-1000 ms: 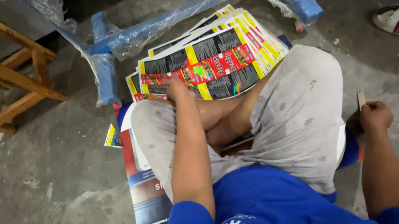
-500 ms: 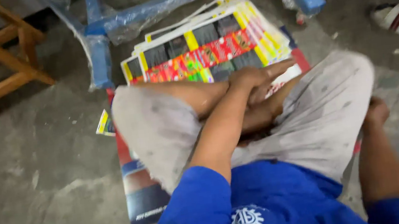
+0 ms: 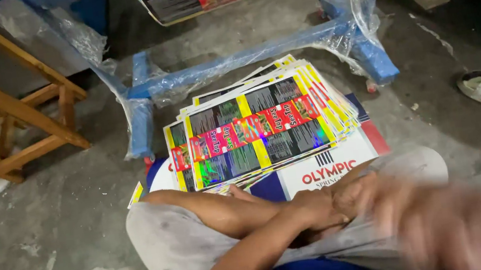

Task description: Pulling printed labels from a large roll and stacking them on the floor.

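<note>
2 hands rest near printed sheets.

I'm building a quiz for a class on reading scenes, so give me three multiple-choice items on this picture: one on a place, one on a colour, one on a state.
1. Where does the stack of glossy printed sheets lie?
A. on the wooden stool
B. on the floor before the crossed legs
C. inside a box

2. What colour is the plastic-wrapped metal frame behind the stack?
A. blue
B. green
C. white

3. How does the right hand show?
A. sharp, flat on the stack
B. blurred, beside the knee
C. gripping the striped sandal

Answers:
1. B, since the stack rests on flat card on the concrete floor.
2. A, blue shows through the clear wrap.
3. B, it is a smear at lower right, touching no sheet.
</note>
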